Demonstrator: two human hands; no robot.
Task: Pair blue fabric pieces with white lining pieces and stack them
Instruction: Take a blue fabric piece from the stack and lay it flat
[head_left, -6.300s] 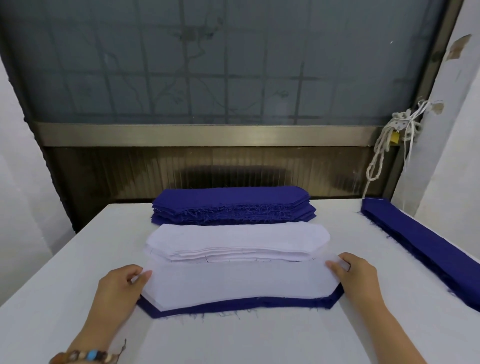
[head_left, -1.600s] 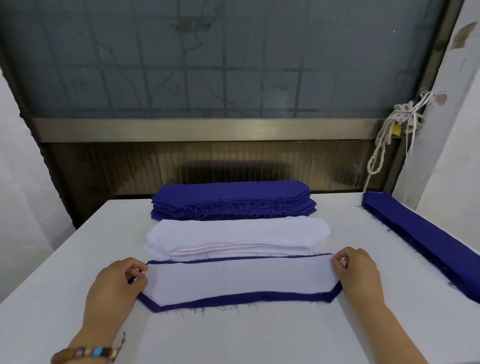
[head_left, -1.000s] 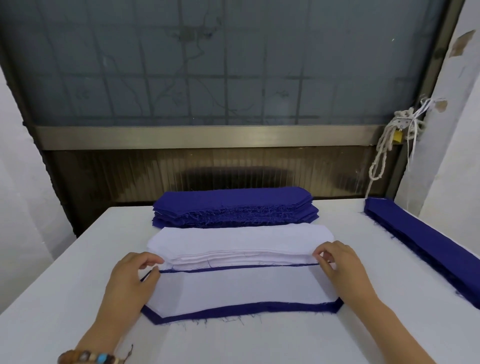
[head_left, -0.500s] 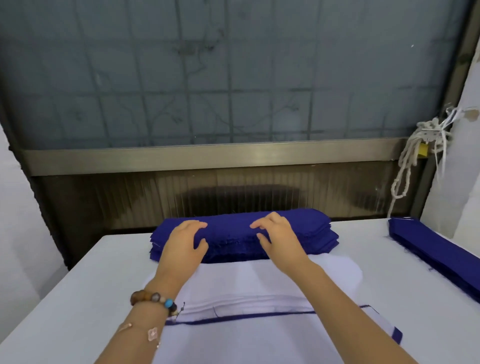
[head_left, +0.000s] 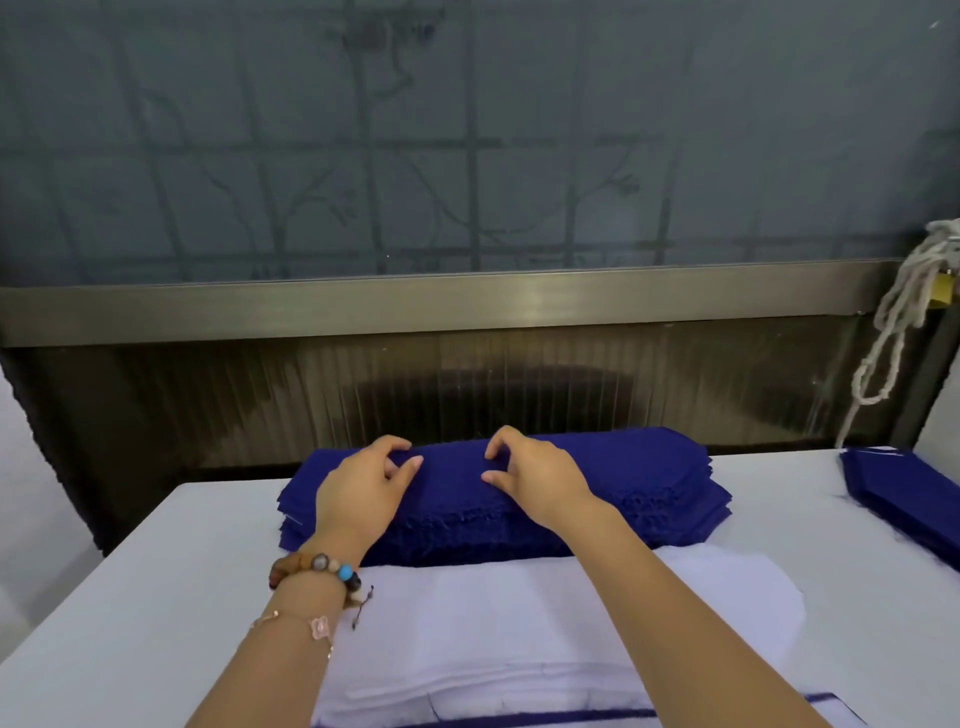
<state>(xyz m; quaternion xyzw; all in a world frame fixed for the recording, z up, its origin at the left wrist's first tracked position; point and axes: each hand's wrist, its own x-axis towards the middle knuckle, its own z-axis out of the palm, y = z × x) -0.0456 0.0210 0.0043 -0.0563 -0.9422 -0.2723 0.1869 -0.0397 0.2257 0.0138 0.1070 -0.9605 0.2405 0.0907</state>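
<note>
**Both hands pinching the top of the blue stack**

Left hand (head_left: 363, 486) and right hand (head_left: 537, 480) both sit on top of the blue stack (head_left: 649, 488), near its middle, close together but not touching. On each hand the fingers are curled, thumb and fingertips nipping the top blue layer. The cloth between the 2 hands looks slightly humped. Can't tell how many layers are caught.

The blue stack lies at the far side of the counter (head_left: 130, 597), long side across the view, frayed edge toward the person. Directly in front of it is the white lining stack (head_left: 519, 623), same orientation. Can't tell if the 2 stacks touch. Both forearms cross over the white one.

At the bottom edge of the view is a paired piece (head_left: 493, 719): a thin blue border shows with white on top, mostly cut off by the frame. A side blue pile (head_left: 909, 493) sits at the right edge of the counter, well apart from the blue stack.

The left wrist has a beaded bracelet (head_left: 317, 566) and a thin chain bracelet (head_left: 311, 623) with a pale charm.

Behind the counter are a frosted glass panel (head_left: 467, 130) and a metal rail (head_left: 467, 301). A white rope (head_left: 893, 322) hangs at far right by a brass padlock (head_left: 943, 299).
</note>
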